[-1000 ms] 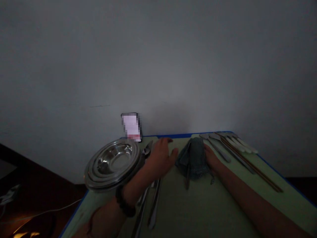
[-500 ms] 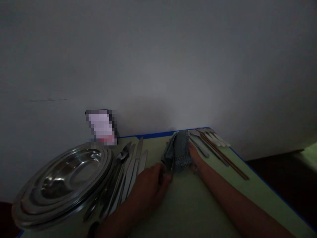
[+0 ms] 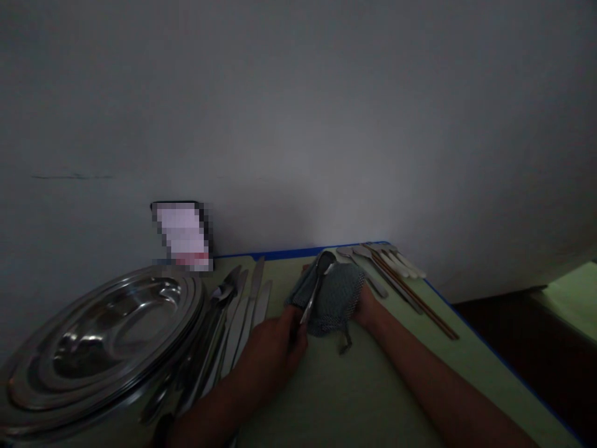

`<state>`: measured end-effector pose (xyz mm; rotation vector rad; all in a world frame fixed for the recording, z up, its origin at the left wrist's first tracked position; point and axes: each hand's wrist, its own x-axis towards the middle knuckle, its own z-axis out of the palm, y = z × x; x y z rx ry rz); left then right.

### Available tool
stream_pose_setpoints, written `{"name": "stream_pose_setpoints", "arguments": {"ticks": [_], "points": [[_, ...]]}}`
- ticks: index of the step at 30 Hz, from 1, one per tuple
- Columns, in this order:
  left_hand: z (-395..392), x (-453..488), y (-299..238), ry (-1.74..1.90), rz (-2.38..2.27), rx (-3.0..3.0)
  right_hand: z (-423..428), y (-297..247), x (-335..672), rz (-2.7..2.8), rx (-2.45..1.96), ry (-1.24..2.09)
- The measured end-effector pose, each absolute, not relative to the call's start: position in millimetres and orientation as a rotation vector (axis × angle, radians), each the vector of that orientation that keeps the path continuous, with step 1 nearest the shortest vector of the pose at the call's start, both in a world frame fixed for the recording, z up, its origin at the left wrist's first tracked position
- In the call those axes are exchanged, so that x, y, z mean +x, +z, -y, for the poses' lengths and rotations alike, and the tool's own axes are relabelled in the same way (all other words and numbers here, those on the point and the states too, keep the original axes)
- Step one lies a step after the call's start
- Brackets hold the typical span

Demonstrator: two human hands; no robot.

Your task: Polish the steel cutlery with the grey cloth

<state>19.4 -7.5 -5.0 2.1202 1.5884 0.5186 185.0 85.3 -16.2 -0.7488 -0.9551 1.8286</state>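
Note:
A metal spoon (image 3: 313, 291) points away from me, its handle pinched in my left hand (image 3: 276, 339). Its bowl lies over a grey-blue cloth (image 3: 336, 295). That cloth is draped over my right hand (image 3: 368, 308), which hides the fingers; the hand is closed round the cloth from beneath and the right side. Left of my left hand lie several table knives (image 3: 254, 305) and a bunch of spoons (image 3: 224, 295). Beyond my right hand, more spoons (image 3: 359, 252) lie on the table.
Stacked steel plates (image 3: 116, 330) fill the table's left side. A phone with a blurred screen (image 3: 181, 233) leans on the wall. Brown chopsticks (image 3: 420, 295) and white-handled utensils (image 3: 403, 264) lie at the right. The pale green table (image 3: 354, 392) has a blue edge.
The spoon's bowl, covered by the folded cloth before, now shows on top of it. The cloth has spread open over my right hand. The whole view has shifted slightly.

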Motion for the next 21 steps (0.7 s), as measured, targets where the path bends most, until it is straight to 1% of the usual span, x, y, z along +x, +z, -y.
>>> {"name": "stream_pose_setpoints", "arguments": {"ticks": [4,12,21], "points": [[6.5,19.9,0.3,0.569,-1.556,2.059,-86.2,-14.7,182.3,0.961,-0.614,1.922],[5.6,19.6,5.4,0.519,-1.565,2.021,-98.0,-18.5,181.4,0.792,-0.787,1.667],[4.9,19.3,1.4,0.635,-1.523,1.947,-94.0,-20.1,183.8,0.691,-0.900,1.594]]}}
